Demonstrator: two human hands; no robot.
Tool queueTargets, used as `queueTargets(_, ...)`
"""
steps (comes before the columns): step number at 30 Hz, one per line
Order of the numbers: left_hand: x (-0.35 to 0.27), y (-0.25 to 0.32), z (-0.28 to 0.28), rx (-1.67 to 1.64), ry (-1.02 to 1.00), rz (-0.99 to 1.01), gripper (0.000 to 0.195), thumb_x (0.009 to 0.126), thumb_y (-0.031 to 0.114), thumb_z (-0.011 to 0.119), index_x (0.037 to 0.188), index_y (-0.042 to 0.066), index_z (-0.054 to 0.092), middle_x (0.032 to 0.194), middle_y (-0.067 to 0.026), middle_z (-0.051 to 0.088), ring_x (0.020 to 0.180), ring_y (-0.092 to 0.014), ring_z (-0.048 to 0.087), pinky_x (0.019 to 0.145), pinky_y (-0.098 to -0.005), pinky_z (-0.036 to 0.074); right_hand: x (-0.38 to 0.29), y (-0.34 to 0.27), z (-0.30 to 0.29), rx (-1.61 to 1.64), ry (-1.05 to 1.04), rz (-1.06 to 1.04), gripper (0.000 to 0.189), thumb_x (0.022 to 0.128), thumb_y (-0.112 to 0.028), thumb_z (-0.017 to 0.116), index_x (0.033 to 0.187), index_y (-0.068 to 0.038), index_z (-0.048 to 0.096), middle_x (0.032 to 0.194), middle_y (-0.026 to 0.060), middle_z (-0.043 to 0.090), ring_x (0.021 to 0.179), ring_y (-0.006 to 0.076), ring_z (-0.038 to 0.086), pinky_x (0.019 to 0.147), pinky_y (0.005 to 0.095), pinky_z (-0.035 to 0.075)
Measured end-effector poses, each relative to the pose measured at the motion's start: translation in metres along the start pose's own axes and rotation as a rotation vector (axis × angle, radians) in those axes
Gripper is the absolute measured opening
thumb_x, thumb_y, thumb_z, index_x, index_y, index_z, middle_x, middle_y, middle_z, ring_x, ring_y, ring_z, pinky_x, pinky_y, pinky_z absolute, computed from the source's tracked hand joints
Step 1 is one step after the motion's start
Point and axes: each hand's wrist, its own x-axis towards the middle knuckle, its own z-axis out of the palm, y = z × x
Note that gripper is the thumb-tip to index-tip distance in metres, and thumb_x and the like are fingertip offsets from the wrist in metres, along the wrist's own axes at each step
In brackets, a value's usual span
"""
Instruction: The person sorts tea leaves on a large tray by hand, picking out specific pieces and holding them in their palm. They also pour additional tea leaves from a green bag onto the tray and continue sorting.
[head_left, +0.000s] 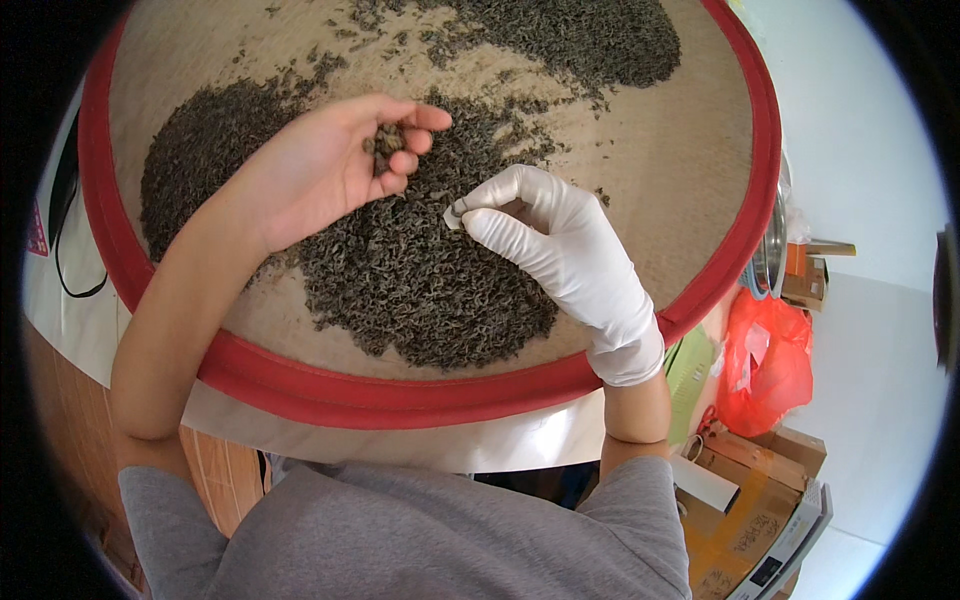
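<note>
My bare left hand (360, 150) is half curled, palm turned inward. It cups a small clump of brownish-green leaf bits (386, 142). My right hand (555, 232) wears a white glove, thumb and forefinger pinched together. A thin dark leaf piece (459, 204) shows at those fingertips, partly hidden by them. Both hands are above the near pile of dark, curled dried leaves, seemingly tea (427, 285). A second leaf pile (202, 157) lies to the left, partly behind my left forearm. The third leaf pile (600, 37) is at the far right of the round tray.
A raised red fabric rim (405, 397) borders the large round tray. Loose leaf bits (450, 45) are scattered between the piles. To the right are a red plastic bag (769, 360), metal bowls (772, 247) and cardboard boxes (742, 517). A black strap (64, 262) hangs at left.
</note>
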Motion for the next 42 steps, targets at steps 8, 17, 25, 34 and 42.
queueTargets(8,-0.003,-0.012,0.018,-0.112,-0.123,-0.148,0.04,0.106,0.033,0.039,0.115,-0.001,0.055,0.109,-0.0083,0.057,0.099,-0.017,0.062,0.09,-0.0319,0.056,0.002,-0.002,0.012,-0.215,0.173,-0.307,0.018,0.086,-0.01,0.074,0.104,-0.01,0.072,0.091,-0.0012,0.066,0.081,0.0069,0.058,0.073,0.0221,0.046)
queueTargets(17,-0.006,-0.009,0.017,-0.109,-0.162,-0.204,0.05,0.106,0.033,0.035,0.125,-0.009,0.054,0.119,-0.0175,0.06,0.113,-0.026,0.061,0.096,-0.0302,0.054,0.003,-0.008,-0.009,-0.398,0.418,-0.246,0.02,0.097,-0.02,0.062,0.108,-0.006,0.072,0.097,0.0036,0.07,0.086,0.0095,0.061,0.078,0.0254,0.048)
queueTargets(25,0.003,-0.007,-0.006,-0.267,-0.023,0.028,0.031,0.102,0.015,0.048,0.122,-0.007,0.054,0.104,-0.0076,0.06,0.092,-0.014,0.06,0.083,-0.0261,0.054,-0.033,0.065,-0.08,-1.072,0.348,0.192,0.039,0.096,-0.036,0.053,0.089,0.0,0.066,0.09,0.0251,0.067,0.087,0.0423,0.064,0.078,0.0493,0.051)
queueTargets(34,-0.01,0.024,-0.015,-0.498,-0.139,0.089,0.027,0.105,0.01,0.038,0.126,-0.004,0.049,0.1,-0.0069,0.054,0.085,-0.016,0.053,0.077,-0.029,0.05,-0.054,0.053,-0.024,-0.3,0.153,0.229,0.057,0.098,-0.042,0.052,0.129,0.005,0.053,0.11,0.0242,0.065,0.104,0.0253,0.064,0.089,0.0399,0.049)
queueTargets(42,-0.005,0.03,-0.038,-0.6,-0.108,0.125,0.029,0.105,0.009,0.037,0.128,-0.005,0.047,0.099,-0.0087,0.054,0.084,-0.017,0.053,0.076,-0.0303,0.05,-0.033,-0.011,-0.012,0.303,0.013,0.089,0.06,0.099,-0.051,0.047,0.142,-0.008,0.048,0.135,0.0149,0.054,0.117,0.0271,0.055,0.102,0.0391,0.045)
